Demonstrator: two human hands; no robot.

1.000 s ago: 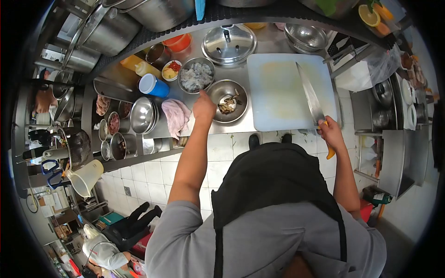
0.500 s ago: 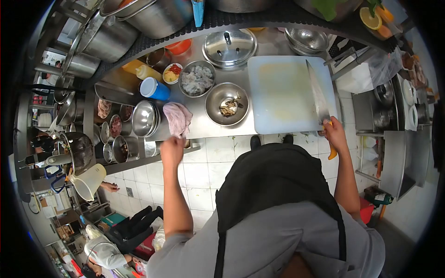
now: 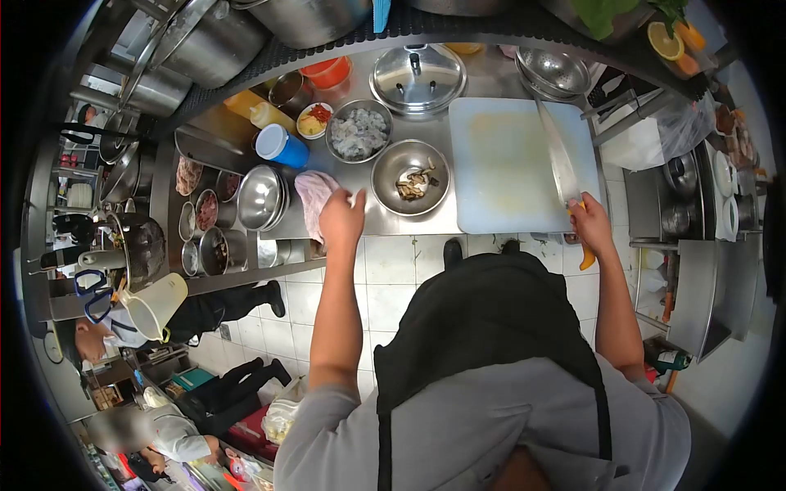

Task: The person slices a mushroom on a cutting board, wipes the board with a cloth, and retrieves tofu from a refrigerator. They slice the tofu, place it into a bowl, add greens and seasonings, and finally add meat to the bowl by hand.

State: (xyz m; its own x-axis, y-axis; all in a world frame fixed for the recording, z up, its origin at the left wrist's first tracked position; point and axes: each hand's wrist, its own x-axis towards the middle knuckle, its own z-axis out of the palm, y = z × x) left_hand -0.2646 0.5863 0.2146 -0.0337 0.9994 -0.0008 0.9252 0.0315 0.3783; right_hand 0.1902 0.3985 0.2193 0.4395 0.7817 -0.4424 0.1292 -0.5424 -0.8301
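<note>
My right hand (image 3: 591, 222) is closed round the yellow handle of a large kitchen knife (image 3: 560, 164). Its broad blade lies over the right side of a white cutting board (image 3: 479, 209), point toward the back. My left hand (image 3: 342, 217) is at the counter's front edge, thumb apart from the fingers, partly covering a pink cloth (image 3: 313, 192). I see nothing held in it, though some fingertips are hidden. Right of that hand, a steel bowl (image 3: 381, 192) contains brownish cut pieces. Behind it, another steel bowl (image 3: 332, 147) holds peeled shrimp.
Left of the cloth are stacked steel bowls (image 3: 260, 196) and a blue, white-lidded container (image 3: 282, 147). A domed lid (image 3: 419, 74) and a colander (image 3: 557, 69) stand at the back, below a shelf of pots. Two other people are at the lower left.
My left hand has moved right and forward, across the cloth's right side. My right hand still holds the knife over the board. Another person has come into view at the left.
</note>
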